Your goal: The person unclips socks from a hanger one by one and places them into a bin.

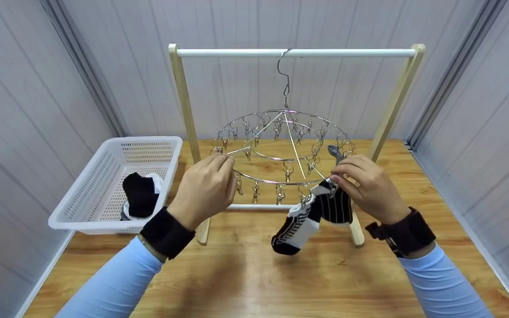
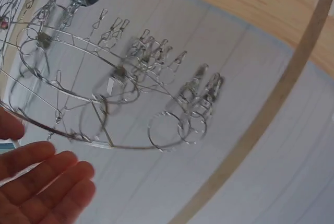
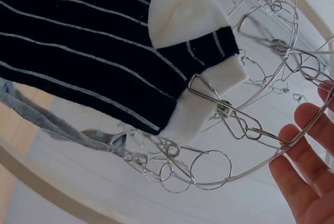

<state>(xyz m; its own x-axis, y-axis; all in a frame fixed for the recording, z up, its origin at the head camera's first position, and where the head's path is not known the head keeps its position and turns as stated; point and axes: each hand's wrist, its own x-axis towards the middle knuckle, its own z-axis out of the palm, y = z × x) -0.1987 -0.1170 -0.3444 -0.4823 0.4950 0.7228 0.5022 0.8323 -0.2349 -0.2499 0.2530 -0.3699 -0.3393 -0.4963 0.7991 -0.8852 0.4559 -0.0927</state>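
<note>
Pinching the round clip hanger (image 1: 276, 158), hung from the white bar (image 1: 347, 53) above the wooden surface (image 1: 325, 282), by its edge with the right grip (image 1: 369, 187), just beside a clipped striped sock (image 1: 336, 207). Holding the left grip (image 1: 206, 185) loosely spread at the opposite edge.

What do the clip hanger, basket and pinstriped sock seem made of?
Clip hanger: bare metal wire, probably steel, by its silvery glints. Basket: likely plastic, plain white, with evenly slotted walls. Pinstriped sock: knit-looking fabric, perhaps cotton, matte and soft at the edges.
</note>
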